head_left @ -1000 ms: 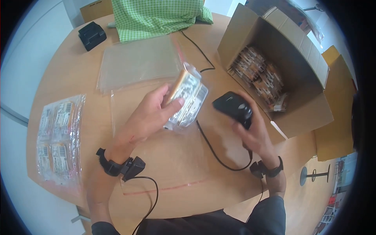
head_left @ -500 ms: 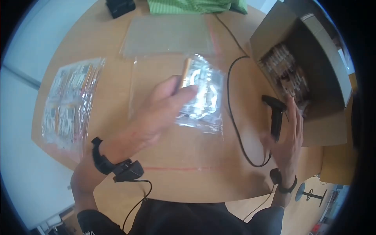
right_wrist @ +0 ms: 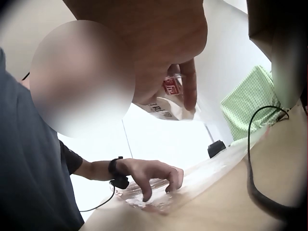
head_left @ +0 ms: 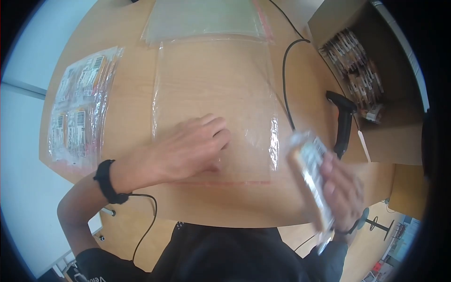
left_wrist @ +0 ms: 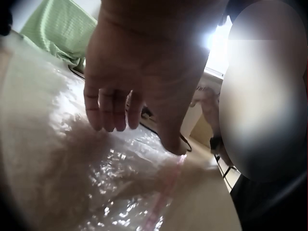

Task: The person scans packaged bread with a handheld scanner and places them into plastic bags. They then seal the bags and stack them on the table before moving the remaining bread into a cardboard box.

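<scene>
My right hand [head_left: 340, 192] grips a plastic-wrapped food pack [head_left: 307, 178], tilted on edge above the table's front right; its printed wrapper [right_wrist: 161, 108] peeks out below the palm in the right wrist view. Down at the near part of a large clear plastic bag [head_left: 211, 80] is my left hand [head_left: 188, 148], holding nothing. Its fingers [left_wrist: 113, 113] hang loosely bent, with the thumb apart at the bag's red-striped edge [left_wrist: 166, 192]. A black handheld scanner [head_left: 344, 122] lies right of the bag, beside the cardboard box [head_left: 385, 141].
Inside the box are several more wrapped packs [head_left: 352, 61]. A filled clear bag of packs [head_left: 77, 113] lies at the left, and a stack of flat clear bags [head_left: 206, 19] at the back. The scanner's black cable [head_left: 284, 80] curves along the table's right part.
My right hand has put the scanner down by the box. The wrapped pack has passed from my left hand to my right, and the left has come down to the clear bag.
</scene>
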Motion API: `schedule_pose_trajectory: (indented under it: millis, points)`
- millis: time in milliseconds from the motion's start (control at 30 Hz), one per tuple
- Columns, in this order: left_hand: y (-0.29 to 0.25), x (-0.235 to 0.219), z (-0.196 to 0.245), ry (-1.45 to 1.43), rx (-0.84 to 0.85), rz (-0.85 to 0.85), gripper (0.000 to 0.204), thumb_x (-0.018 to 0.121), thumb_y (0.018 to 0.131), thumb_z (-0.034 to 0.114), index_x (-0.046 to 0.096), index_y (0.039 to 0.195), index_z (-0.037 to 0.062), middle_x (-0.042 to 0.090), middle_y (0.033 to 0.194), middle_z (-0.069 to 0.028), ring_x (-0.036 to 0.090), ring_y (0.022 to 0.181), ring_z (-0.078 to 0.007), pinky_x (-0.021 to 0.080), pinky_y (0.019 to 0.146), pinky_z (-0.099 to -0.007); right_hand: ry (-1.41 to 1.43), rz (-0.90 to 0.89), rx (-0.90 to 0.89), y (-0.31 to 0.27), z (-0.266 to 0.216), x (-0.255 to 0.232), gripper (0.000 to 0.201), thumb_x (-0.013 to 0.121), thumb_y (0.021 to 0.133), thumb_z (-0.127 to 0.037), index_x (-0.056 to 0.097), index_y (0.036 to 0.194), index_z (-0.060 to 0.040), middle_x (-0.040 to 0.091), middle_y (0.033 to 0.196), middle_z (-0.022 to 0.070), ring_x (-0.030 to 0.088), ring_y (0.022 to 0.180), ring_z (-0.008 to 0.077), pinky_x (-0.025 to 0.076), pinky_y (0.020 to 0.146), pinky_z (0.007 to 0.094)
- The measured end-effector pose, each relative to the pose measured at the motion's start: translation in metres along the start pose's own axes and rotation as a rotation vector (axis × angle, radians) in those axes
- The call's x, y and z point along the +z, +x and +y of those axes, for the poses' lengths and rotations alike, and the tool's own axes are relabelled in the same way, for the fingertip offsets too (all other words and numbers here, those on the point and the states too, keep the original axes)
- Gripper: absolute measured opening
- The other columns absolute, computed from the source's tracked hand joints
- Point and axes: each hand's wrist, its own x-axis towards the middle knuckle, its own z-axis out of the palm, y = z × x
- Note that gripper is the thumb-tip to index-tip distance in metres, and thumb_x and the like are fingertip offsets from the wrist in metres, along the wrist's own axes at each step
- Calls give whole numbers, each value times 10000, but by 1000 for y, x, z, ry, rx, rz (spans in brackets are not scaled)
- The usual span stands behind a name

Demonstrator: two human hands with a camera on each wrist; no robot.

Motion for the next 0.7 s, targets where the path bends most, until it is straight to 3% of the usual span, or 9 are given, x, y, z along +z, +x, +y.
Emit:
schedule_pose_trajectory:
  millis: [67,133,267,400,500,700]
  points:
    - [0,8,-3,-12,-13,-28,259,784,910,240,666,984,22,616,983,-127,611,1001,-334,508,845,-437,39,86,-98,-7,-10,9,352,755,954,-132,630,1283,-139,777,1199,107,770,1076,272,584,727,271]
    - [3,9,-5,-88,-5,-34,181,744,937,180,664,946,18,615,950,-126,608,964,-343,505,839,-442,16,24,-175,-12,-22,6,360,776,965,-224,638,1297,-215,780,1191,23,767,1017,168,477,712,203]
    - [8,-11,9,-133,-5,13,110,723,939,115,676,938,16,617,927,-123,611,924,-334,510,824,-433,-59,-36,-382,3,-38,24,258,693,1018,-194,680,1274,-168,773,1183,12,761,1003,161,463,690,203]
    - [11,-26,21,-50,58,104,78,721,935,91,688,960,24,620,932,-115,616,908,-326,519,790,-423,-256,-134,-424,28,-46,50,322,561,1015,-181,694,1281,-56,765,1173,104,755,1059,253,467,683,231]
    - [10,-29,23,-21,80,155,77,722,932,80,684,959,19,619,939,-113,615,911,-321,522,782,-421,-362,-210,-265,52,-49,78,347,622,910,-132,715,1207,19,694,1269,226,711,1152,370,593,826,358]
    - [-10,-36,29,95,60,255,85,738,899,29,677,955,16,622,972,-108,618,906,-298,529,771,-398,-276,-257,-347,47,-62,91,402,640,867,-137,710,1219,44,658,1330,245,654,1244,384,596,956,433]
